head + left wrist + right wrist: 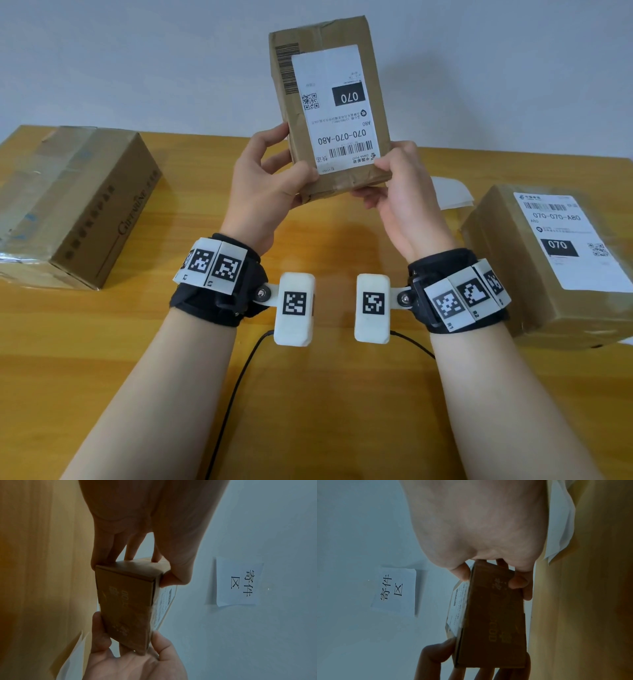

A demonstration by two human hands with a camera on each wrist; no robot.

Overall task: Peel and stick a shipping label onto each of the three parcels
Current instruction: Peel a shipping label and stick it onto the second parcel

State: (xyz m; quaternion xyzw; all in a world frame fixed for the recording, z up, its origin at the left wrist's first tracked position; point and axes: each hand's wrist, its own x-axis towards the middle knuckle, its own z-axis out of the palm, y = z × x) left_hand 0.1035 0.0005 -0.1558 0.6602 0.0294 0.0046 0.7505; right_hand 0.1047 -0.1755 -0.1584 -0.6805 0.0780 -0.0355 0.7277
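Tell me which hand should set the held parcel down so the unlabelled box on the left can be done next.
Probably the right hand: the labelled parcel is held by both hands, and the other labelled box sits on the right. That frees the left hand, nearer the unlabelled box.

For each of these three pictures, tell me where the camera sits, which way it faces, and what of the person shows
Head: worn on the head, looking forward and down at the table; both forearms, left hand and right hand hold up the small parcel.
Left wrist: looks along the left palm at the parcel's end; the right hand shows below.
Right wrist: looks along the back of the right hand; left fingers show below.
Shared: both wrist views show the small parcel and the wall sign.
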